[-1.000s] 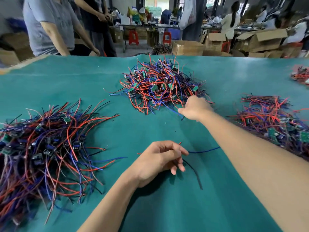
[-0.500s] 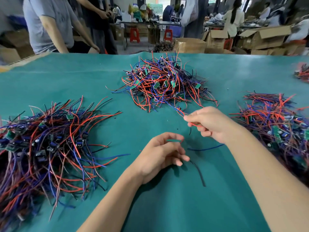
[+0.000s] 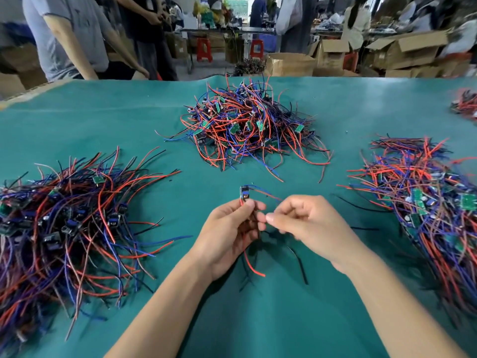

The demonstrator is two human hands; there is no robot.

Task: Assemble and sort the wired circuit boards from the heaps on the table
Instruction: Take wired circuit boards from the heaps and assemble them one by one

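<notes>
My left hand pinches a small wired circuit board upright between thumb and fingers; its red and black wires hang below the palm. My right hand is just to its right, fingers curled, pinching the wires beside the left fingertips; the motion blurs them. Three heaps of wired boards lie on the teal table: a tangled middle heap further back, a left heap with combed-out wires, and a right heap.
A fourth small heap sits at the far right edge. A loose black wire lies under my right wrist. People stand behind the table's far left edge; cardboard boxes beyond.
My right hand drew a wired board out of the middle heap and brought it toward me. The hands met, and the board now stands in my left fingers.
</notes>
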